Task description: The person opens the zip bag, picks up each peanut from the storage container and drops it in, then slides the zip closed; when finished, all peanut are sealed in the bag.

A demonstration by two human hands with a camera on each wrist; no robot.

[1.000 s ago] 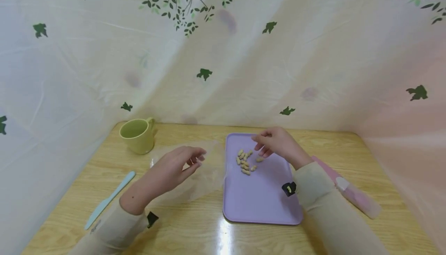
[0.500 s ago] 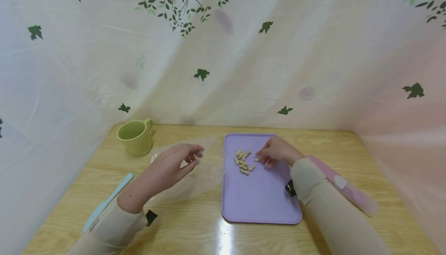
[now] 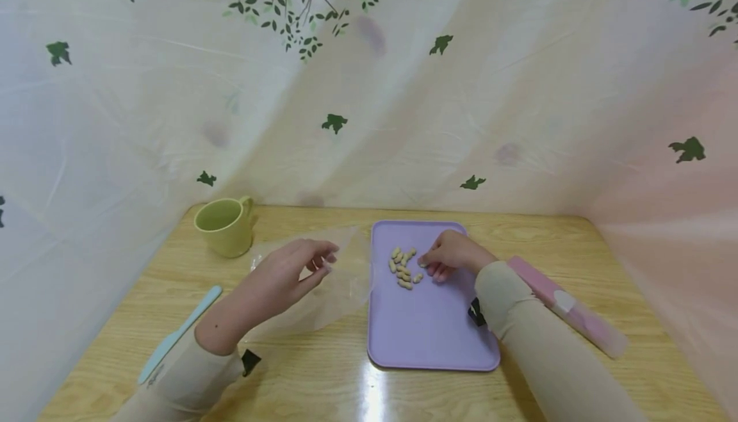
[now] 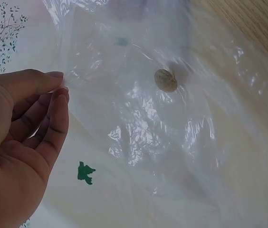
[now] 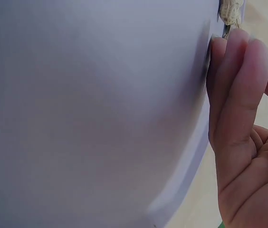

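- No text, label, brand, number or sign can be read in any of the three views.
- At 8 o'clock in the head view, the left sleeve [image 3: 179, 377] bears a small dark mark near its edge, too faint and small to make out as lettering.
- Toward 4 o'clock, a long pink case [image 3: 536, 281] carries a white, label-like patch [image 3: 564, 302]; any wording on it is too small to tell.
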